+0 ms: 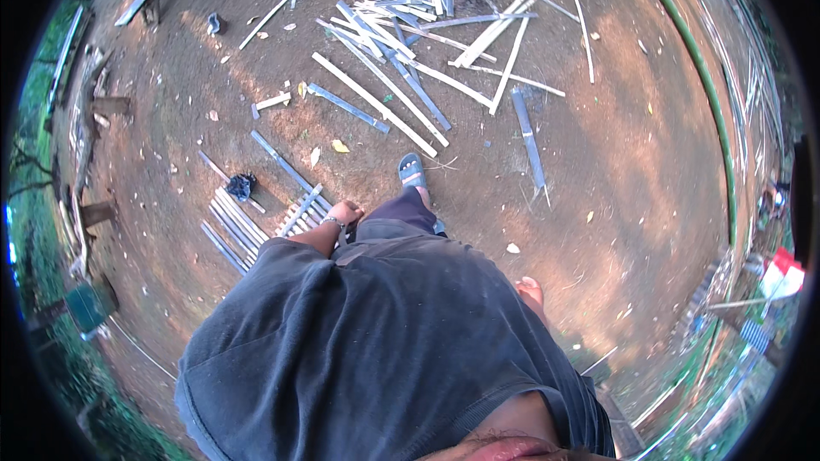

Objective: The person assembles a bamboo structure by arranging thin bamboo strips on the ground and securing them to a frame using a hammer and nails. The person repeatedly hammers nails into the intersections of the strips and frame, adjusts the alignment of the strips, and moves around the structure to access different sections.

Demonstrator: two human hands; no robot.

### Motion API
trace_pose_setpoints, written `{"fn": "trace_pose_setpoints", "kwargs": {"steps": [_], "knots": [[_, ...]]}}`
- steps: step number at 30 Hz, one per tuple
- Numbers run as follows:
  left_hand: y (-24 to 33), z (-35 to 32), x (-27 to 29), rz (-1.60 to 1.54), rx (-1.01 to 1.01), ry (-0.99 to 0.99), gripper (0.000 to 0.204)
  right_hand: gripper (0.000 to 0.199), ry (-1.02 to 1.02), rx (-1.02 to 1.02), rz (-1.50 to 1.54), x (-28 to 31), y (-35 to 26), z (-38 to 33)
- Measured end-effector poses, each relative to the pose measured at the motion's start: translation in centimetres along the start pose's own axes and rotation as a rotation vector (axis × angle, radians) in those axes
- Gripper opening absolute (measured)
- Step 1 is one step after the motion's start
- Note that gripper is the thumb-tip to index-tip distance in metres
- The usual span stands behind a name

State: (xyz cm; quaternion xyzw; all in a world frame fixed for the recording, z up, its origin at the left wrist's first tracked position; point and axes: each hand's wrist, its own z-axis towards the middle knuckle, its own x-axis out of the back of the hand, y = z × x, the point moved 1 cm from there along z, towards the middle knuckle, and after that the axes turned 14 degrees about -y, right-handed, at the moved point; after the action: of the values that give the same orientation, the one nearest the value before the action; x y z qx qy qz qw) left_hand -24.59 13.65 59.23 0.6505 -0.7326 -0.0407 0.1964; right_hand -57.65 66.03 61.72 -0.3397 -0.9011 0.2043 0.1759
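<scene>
While slats (pixel 242 217) lie parallel at left, presumably spaced for separation, I cannot tell whether the curled left hand (pixel 345 212) or right hand (pixel 530 292) holds anything.

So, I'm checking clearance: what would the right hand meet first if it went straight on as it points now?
Probably the small pale scrap on the ground just ahead of the right hand, though the hand's height is unclear and it might pass above.
</scene>
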Motion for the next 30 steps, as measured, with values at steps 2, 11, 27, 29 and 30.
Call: {"fn": "trace_pose_setpoints", "kwargs": {"steps": [2, 11, 27, 29, 30], "knots": [[0.9, 0.2, -1.3, 0.012, -0.009, 0.005, 0.041, 0.045, -0.097, 0.031, -0.243, -2.5, -6.3, 1.2], [5.4, 0.4, -1.7, -0.455, 0.067, 0.187, 0.045, 0.045, -0.276, 0.08, -0.508, -7.2, -27.7, 9.6], [20.3, 8.4, -18.8, -0.606, 0.264, 0.113, 0.079, 0.037, -0.76, 0.082, -2.013, -25.2, -28.9, 51.2], [19.2, 12.0, -19.0, -0.576, 0.217, 0.101, 0.075, 0.037, -0.673, 0.298, -1.801, -27.8, -26.2, 58.2], [18.8, 13.4, -18.9, -0.575, 0.215, 0.092, 0.072, 0.037, -0.666, 0.309, -1.737, -30.8, -25.8, 60.4]]}}
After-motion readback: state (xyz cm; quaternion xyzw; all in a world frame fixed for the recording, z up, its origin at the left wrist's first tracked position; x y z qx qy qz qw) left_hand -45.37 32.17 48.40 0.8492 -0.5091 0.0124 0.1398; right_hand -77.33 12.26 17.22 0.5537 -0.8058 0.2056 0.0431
